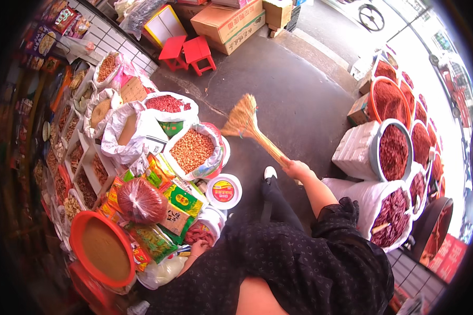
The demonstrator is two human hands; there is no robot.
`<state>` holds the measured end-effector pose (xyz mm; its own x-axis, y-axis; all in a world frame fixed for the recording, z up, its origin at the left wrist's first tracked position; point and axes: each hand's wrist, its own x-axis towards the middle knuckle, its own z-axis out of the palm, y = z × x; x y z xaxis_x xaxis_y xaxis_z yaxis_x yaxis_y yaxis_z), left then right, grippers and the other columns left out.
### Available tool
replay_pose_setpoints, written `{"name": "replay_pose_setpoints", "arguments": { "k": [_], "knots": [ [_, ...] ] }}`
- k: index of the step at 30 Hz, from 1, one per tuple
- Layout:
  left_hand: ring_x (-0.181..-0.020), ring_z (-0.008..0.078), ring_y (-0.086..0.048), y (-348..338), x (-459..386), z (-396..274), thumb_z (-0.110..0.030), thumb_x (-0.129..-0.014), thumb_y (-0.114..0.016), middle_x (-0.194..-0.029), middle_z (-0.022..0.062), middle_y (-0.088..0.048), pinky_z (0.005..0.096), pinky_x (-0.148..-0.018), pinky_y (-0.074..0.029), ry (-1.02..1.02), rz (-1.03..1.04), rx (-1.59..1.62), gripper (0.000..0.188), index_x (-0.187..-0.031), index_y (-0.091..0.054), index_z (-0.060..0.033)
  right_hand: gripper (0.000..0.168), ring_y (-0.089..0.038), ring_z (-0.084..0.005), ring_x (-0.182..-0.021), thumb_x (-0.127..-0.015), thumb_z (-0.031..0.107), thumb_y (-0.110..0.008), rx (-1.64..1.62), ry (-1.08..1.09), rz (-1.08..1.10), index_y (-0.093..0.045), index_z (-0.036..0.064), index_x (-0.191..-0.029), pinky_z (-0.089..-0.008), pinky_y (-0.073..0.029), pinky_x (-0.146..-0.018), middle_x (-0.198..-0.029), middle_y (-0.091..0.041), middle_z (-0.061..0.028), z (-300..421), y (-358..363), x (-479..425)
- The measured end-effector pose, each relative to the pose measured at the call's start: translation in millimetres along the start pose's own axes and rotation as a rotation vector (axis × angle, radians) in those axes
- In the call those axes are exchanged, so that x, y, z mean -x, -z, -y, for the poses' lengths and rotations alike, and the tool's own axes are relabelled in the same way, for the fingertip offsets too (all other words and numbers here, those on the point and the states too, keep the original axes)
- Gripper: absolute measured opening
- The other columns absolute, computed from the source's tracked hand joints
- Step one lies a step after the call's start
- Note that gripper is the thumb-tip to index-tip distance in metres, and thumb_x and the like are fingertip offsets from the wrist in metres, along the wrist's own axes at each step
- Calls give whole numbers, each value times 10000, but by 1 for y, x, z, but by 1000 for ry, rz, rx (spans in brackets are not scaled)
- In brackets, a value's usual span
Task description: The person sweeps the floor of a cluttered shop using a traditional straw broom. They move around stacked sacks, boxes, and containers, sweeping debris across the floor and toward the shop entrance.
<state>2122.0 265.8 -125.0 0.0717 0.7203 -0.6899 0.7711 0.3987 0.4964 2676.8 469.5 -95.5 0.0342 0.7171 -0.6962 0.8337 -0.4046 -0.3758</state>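
A straw broom (268, 147) extends over the dark floor, its bristles fanned out at the upper left beside an open sack of peanuts (192, 151). My right hand (297, 170) is closed around the end of its handle. Low on the left, my left hand (199, 248) rests by a reddish cloth-like bundle (199, 233) near a white tub; whether it grips the bundle I cannot tell. Just above it lie packaged foods (176, 218) and a tied plastic bag of dark red contents (142, 200).
Sacks of dried goods (171, 104) line the left. On the right stand a sack of dried chillies (392, 220) and basins of red flakes (390, 100). Two red stools (197, 51) and cardboard boxes (228, 23) stand ahead. A step edge (319, 53) borders the floor.
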Motion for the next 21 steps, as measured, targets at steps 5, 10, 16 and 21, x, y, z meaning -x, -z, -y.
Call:
{"name": "replay_pose_setpoints", "arguments": {
  "k": [5, 10, 16, 21],
  "knots": [
    [-729, 173, -646, 9, -10, -117, -30, -792, -560, -844, 116, -661, 292, -688, -523, 150, 8, 293, 152, -921, -625, 19, 468, -590, -390, -898, -826, 387, -515, -6, -44, -3, -448, 268, -1273, -467, -461, -793, -967, -612, -221, -122, 3, 75],
    [-733, 156, -638, 7, -29, -156, -32, -807, -557, -829, 102, -650, 267, -662, -517, 175, 47, 229, 155, -940, -610, 25, 585, -575, -387, -971, -787, 349, -569, -55, -288, 99, -410, 209, -1333, -443, -453, -833, -1020, -596, -250, -183, 35, 188],
    [-803, 209, -637, -4, -88, -151, -100, -804, -592, -870, 119, -660, 315, -739, -499, 130, 69, 136, 170, -947, -630, -16, 602, -604, -208, -948, -785, 226, -639, -256, -318, 31, -422, 133, -1339, -312, -453, -832, -1006, -634, -169, -147, 114, 195],
    [-835, 260, -634, 6, -162, -156, -148, -787, -599, -896, 138, -660, 340, -774, -491, 136, 118, 143, 201, -952, -642, -42, 617, -513, -119, -1005, -843, 170, -610, -640, -86, 78, -327, 34, -1374, -247, -423, -859, -1188, -532, -91, -78, 144, 73]
  ]
}}
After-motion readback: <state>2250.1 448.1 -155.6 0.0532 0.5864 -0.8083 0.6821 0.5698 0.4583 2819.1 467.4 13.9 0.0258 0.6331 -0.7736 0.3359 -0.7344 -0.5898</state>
